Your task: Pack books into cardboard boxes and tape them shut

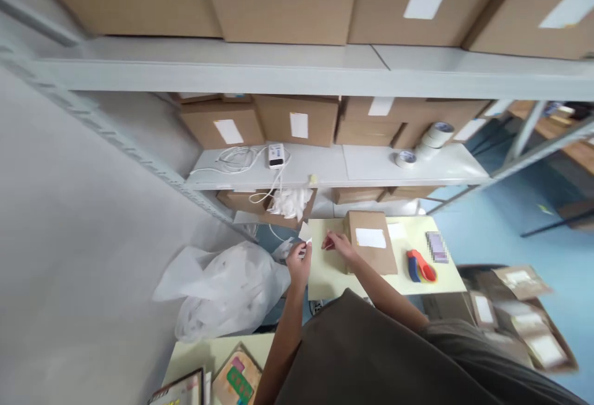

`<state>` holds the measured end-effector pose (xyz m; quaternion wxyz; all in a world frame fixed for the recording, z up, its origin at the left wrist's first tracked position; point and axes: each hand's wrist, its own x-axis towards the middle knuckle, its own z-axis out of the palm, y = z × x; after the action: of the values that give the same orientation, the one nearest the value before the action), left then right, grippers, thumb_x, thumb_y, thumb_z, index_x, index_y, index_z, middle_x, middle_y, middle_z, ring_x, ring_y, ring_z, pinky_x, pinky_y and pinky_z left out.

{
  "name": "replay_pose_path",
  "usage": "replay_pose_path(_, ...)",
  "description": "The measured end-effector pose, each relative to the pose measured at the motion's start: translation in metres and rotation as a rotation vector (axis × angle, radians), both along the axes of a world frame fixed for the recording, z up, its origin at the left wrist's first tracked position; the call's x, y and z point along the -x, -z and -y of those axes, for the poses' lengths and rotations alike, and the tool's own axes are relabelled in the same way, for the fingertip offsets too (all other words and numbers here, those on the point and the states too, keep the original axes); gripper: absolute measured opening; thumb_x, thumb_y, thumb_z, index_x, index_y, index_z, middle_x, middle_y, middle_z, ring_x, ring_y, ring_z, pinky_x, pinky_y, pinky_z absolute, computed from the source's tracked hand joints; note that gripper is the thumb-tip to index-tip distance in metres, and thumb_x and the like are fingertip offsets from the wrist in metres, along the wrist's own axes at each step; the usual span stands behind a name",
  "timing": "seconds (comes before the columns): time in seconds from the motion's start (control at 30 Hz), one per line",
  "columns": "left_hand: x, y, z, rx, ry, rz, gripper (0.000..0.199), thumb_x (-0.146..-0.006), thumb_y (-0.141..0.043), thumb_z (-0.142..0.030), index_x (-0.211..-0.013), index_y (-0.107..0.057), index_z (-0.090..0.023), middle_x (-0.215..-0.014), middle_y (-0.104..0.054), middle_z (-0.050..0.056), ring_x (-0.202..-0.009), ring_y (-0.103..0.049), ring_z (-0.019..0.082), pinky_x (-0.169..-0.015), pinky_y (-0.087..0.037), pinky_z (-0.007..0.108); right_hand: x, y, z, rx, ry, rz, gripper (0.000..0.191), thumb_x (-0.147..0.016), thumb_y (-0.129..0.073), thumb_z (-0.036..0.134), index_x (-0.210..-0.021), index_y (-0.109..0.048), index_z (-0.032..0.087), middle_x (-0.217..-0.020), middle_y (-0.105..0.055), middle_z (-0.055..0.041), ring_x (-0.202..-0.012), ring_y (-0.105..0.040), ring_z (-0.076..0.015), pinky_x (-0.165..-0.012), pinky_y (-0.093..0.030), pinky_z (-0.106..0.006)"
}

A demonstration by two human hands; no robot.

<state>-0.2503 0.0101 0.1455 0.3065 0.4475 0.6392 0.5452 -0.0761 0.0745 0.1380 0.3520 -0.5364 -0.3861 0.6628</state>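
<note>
My left hand [299,263] pinches a small white slip of paper [305,232] at the left edge of the pale yellow table [325,282]. My right hand [338,245] hovers over the same table with its fingers curled together; whether anything is between them is too small to see. Beside the right hand and forearm lies a closed brown cardboard box [383,264] with a white label [370,238] on top. To its right are a red and blue tape dispenser [421,267] and a blurred-out rectangular item [437,247].
A shelf [320,167] ahead holds cardboard boxes, tape rolls [406,159] and a white device [276,155] with cables. A box of white scraps [291,203] sits below. A large plastic bag [232,287] stands left; several labelled parcels [542,343] fill a container at right.
</note>
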Motion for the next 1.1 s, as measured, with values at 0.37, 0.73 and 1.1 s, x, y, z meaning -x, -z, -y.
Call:
replay_pose_path(0.37, -0.118, 0.03, 0.001, 0.069, 0.57, -0.182, 0.043, -0.082, -0.083, -0.05, -0.118, -0.08, -0.026, -0.145, -0.065, 0.014, -0.137, -0.058, 0.034, -0.116, -0.048, 0.049, -0.106, 0.01, 0.074, 0.055, 0.414, 0.025, 0.053, -0.064, -0.084, 0.069, -0.081, -0.075, 0.02, -0.08, -0.077, -0.0071, -0.078, -0.075, -0.025, -0.073, -0.053, -0.035)
replay_pose_path(0.73, -0.158, 0.071, 0.01, 0.362, 0.264, 0.012, 0.032, -0.075, -0.076, -0.049, -0.082, -0.059, -0.023, -0.079, -0.072, 0.003, -0.079, -0.072, 0.022, -0.078, -0.054, 0.032, -0.151, 0.052, 0.086, 0.009, 0.224, 0.325, 0.028, -0.071, -0.076, 0.049, -0.072, -0.068, 0.022, -0.057, -0.058, 0.0034, -0.062, -0.06, -0.0199, -0.064, -0.046, -0.031)
replay_pose_path(1.1, -0.182, 0.083, 0.023, 0.541, 0.126, -0.26, 0.016, -0.078, -0.073, -0.029, -0.077, -0.058, -0.024, -0.086, -0.078, 0.006, -0.087, -0.076, 0.024, -0.083, -0.054, 0.031, -0.162, 0.077, 0.086, 0.0, 0.067, 0.663, 0.032, -0.079, -0.073, 0.018, -0.108, -0.061, 0.024, -0.081, -0.074, -0.0005, -0.086, -0.073, -0.0249, -0.076, -0.048, -0.03)
